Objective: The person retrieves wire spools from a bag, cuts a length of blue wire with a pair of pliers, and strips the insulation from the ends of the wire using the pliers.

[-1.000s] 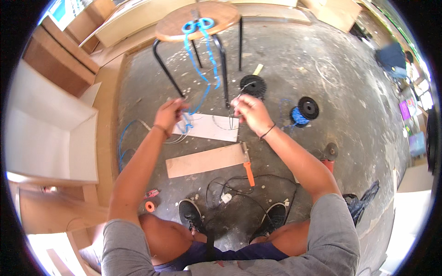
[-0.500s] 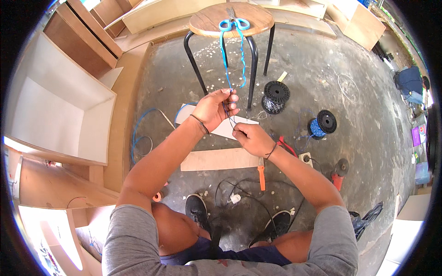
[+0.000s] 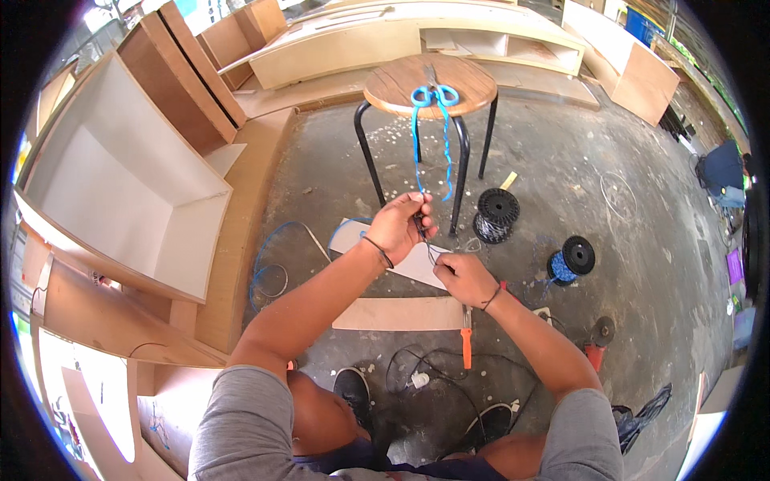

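Observation:
Blue-handled scissors point(image 3: 434, 96) lie on the round wooden stool point(image 3: 385, 84), their handles at its near edge. From the handles hang two blue strands; the straighter blue cord point(image 3: 417, 148) runs down to my left hand point(image 3: 401, 226), and the crinkled blue cord point(image 3: 447, 152) dangles loose beside it. My left hand pinches the lower end of the straighter one, where it meets thin dark cord point(image 3: 427, 247). Lower and to the right, my right hand point(image 3: 467, 279) is closed on that dark cord. The exact crossing of the strands is hidden by my fingers.
Two spools, one with dark-and-white cord point(image 3: 496, 216) and one with blue cord point(image 3: 565, 264), stand on the right. Below my hands lie a wooden board point(image 3: 397, 313), an orange-handled tool point(image 3: 467, 349) and a black cable point(image 3: 449, 377). A red angle grinder point(image 3: 596, 349) lies right; cabinets point(image 3: 128, 160) line the left.
The whole view has shifted, so the stool and hands appear lower and further right. My right hand has drawn slightly away from the left, both still gripping the cord.

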A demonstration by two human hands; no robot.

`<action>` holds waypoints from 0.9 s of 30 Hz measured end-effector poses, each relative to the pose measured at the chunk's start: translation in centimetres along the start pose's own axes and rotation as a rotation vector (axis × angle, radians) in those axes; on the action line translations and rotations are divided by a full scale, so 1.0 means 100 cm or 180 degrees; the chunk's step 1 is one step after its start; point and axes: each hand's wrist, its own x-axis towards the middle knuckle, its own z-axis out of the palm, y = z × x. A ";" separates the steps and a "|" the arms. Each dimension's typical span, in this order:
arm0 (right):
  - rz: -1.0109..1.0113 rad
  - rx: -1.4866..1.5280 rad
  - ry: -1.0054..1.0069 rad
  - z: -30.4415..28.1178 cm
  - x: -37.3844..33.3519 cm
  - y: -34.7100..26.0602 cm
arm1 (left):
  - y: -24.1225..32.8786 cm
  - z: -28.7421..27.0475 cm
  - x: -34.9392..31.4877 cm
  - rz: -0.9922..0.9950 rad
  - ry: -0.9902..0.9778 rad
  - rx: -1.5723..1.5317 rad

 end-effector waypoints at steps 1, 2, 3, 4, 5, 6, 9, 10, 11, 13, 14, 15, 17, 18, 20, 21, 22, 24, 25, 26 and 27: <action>-0.0014 0.0020 0.0055 -0.002 0.000 0.000 | 0.001 0.000 -0.002 0.0028 -0.0086 0.0065; -0.0029 0.0041 0.0109 -0.003 0.000 0.001 | 0.000 0.003 -0.001 0.0009 -0.0089 0.0052; 0.0077 0.0043 0.0040 -0.007 -0.002 0.000 | -0.001 0.006 -0.002 0.0012 -0.0016 0.0071; 0.0095 0.0042 0.0044 -0.008 -0.003 0.001 | -0.001 0.012 -0.002 0.0016 0.0055 0.0096; 0.0020 0.0034 0.0089 -0.009 -0.003 0.002 | 0.000 0.016 -0.003 0.0028 0.0132 0.0149; -0.0056 0.0026 0.0133 -0.010 -0.004 0.003 | -0.001 0.017 -0.003 0.0013 0.0127 0.0142; 0.0034 -0.0015 0.0179 -0.012 -0.004 0.000 | -0.001 0.011 -0.001 0.0046 0.0050 0.0149; 0.0070 -0.0007 0.0155 -0.012 -0.005 0.000 | -0.002 0.011 -0.001 0.0016 0.0070 0.0124; 0.0101 0.0077 0.0218 -0.013 -0.005 -0.002 | -0.001 0.010 -0.001 0.0092 0.0066 0.0123; 0.0019 0.0173 0.0320 -0.016 -0.005 -0.004 | 0.000 0.012 0.000 0.0191 0.0096 0.0052; 0.0043 0.0173 0.0296 -0.015 -0.006 -0.002 | -0.001 0.013 0.000 0.0175 0.0113 0.0027; -0.0024 0.0152 0.0303 -0.014 -0.008 0.000 | -0.003 0.014 0.000 0.0187 0.0109 -0.0025; -0.0116 0.0135 0.0317 -0.014 -0.007 0.001 | -0.003 0.013 0.001 0.0229 0.0046 -0.0083; -0.0148 0.0101 0.0304 -0.013 -0.006 0.002 | -0.003 0.013 0.002 0.0230 0.0053 -0.0089; -0.0161 0.0072 0.0281 -0.013 -0.006 0.002 | -0.003 0.013 0.003 0.0327 0.0198 -0.0296; -0.0082 0.0057 0.0245 -0.014 -0.006 0.001 | -0.002 0.013 0.004 0.0318 0.0206 -0.0304; 0.0011 0.0043 0.0205 -0.015 -0.006 0.000 | -0.001 0.013 0.003 0.0347 0.0252 -0.0262; -0.0081 0.0050 0.0351 -0.017 -0.006 0.000 | -0.002 0.008 0.004 0.0352 0.0309 -0.0235; -0.0215 0.0043 0.0525 -0.019 -0.005 0.000 | 0.001 0.007 0.005 0.0336 0.0337 -0.0323; -0.0203 0.0038 0.0526 -0.018 -0.004 0.002 | 0.002 0.007 0.006 0.0320 0.0364 -0.0412; -0.0298 0.0158 0.0935 -0.016 -0.004 0.005 | 0.001 0.006 0.005 0.0347 0.0368 -0.0439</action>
